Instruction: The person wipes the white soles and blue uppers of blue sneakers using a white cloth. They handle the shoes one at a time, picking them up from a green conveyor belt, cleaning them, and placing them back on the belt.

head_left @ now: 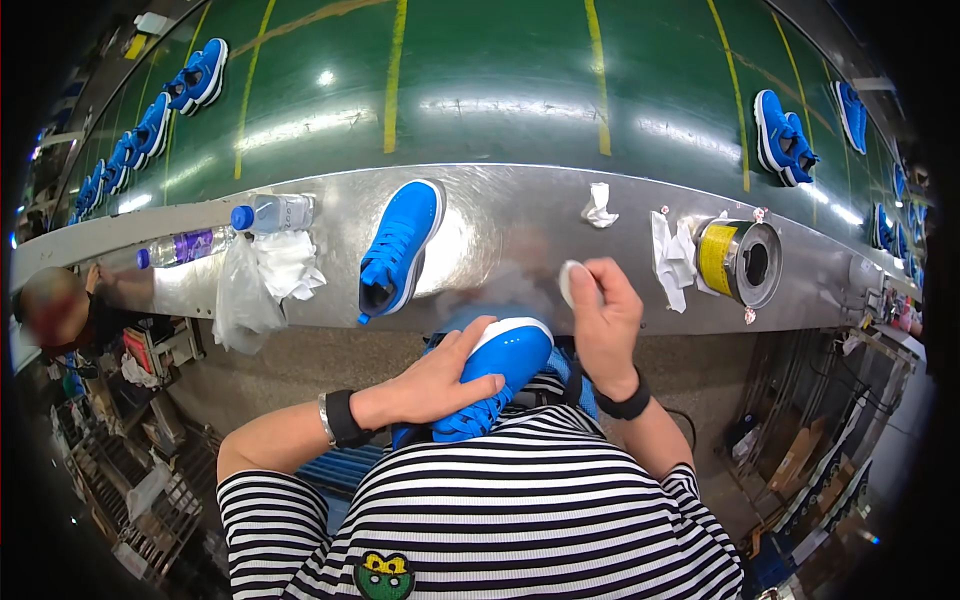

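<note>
My left hand [432, 382] is closed around a blue sneaker [512, 358] with a white sole edge, held against my striped shirt with its toe pointing away from me. My right hand [608, 318] pinches a small whitish pad [568, 284], a little to the right of the shoe's toe and apart from it. What the pad is made of cannot be made out. A second blue sneaker [400, 240] rests on the metal bench ahead, its toe toward the conveyor.
Bottles [272, 213], crumpled white paper [290, 265] and a plastic bag [243, 298] lie at the bench's left. To the right are tissue [600, 205] and a round metal can [740, 262] with a yellow label. Beyond, a green conveyor [500, 80] carries blue sneakers [785, 140].
</note>
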Tool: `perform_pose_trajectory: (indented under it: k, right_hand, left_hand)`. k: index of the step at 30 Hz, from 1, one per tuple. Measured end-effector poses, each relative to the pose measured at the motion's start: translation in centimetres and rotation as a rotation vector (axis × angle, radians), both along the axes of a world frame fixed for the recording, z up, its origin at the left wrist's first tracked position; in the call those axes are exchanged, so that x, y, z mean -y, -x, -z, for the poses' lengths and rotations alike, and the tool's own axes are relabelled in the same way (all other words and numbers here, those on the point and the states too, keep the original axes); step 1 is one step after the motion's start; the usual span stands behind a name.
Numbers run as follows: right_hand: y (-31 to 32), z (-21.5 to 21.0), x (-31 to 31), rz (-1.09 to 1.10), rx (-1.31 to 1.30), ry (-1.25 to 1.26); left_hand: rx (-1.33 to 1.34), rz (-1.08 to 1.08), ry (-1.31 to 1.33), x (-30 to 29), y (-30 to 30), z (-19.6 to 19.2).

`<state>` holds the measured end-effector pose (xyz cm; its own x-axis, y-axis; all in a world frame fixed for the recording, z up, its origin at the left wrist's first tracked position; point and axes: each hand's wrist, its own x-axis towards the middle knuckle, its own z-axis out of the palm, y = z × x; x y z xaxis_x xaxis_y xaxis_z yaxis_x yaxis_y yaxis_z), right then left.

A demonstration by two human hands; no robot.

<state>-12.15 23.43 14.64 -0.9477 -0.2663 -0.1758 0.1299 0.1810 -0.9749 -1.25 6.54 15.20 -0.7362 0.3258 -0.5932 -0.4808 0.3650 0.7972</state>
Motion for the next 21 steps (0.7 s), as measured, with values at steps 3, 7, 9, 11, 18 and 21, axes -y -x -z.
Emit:
perform_pose_trajectory:
  k: [3, 7, 9, 11, 18, 21]
  right_hand:
    - [-0.7, -0.6, -2.3, -0.213, 0.036, -0.063]
    - [-2.1, -1.3, -2.0, -0.497, -0.097, -0.123]
    - [-2.5, -1.2, -1.6, -0.643, -0.219, -0.205]
    - [-2.7, -1.4, -0.7, -0.654, -0.347, -0.312]
    - [-0.9, 0.5, 2.8, -0.355, -0.441, -0.3]
    - [1.2, -0.7, 1.6, -0.084, -0.118, -0.105]
  left_hand:
    - [0.012, -0.016, 0.021, 0.1, 0.1, -0.5]
    - [0.017, 0.001, 0.056, 0.2, 0.5, -0.9]
    - [0.014, 0.006, 0.081, 0.0, 0.6, -1.0]
    - [0.036, 0.016, 0.099, -0.1, 0.7, -1.0]
    - [0.005, 0.07, 0.094, -0.4, 1.0, -1.0]
    - [-0.003, 0.057, 0.12, 0.0, 0.9, -1.1]
